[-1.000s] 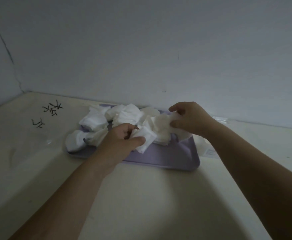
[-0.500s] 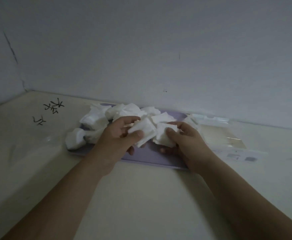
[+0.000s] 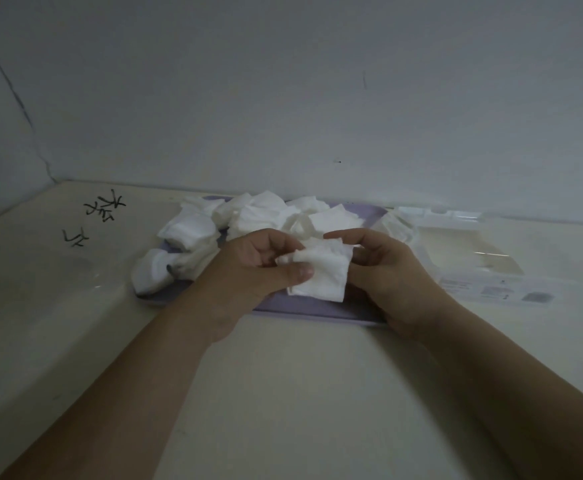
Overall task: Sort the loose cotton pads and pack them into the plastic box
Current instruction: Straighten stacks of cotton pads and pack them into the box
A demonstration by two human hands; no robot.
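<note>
Both hands meet over the purple tray [image 3: 304, 308]: left hand [image 3: 259, 271] pinches a small stack of cotton pads [image 3: 321, 271], lying flat, long axis left-right, right hand [image 3: 383, 268] fingers curled against its right edge. Loose pads [image 3: 248, 216] crowd the tray's far side, clear plastic box [image 3: 456, 244] open at right.

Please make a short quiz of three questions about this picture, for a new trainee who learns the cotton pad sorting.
1. True or false: the clear plastic box lies to the right of the purple tray.
2. Which hand pinches the cotton pad with thumb and fingers? A) left hand B) neither hand C) right hand alone
3. Fill in: the loose pile of pads rests mostly on the ____.

Key
1. True.
2. A; the right hand touches the pad's far edge, but whether it grips is unclear.
3. Tray.
</note>
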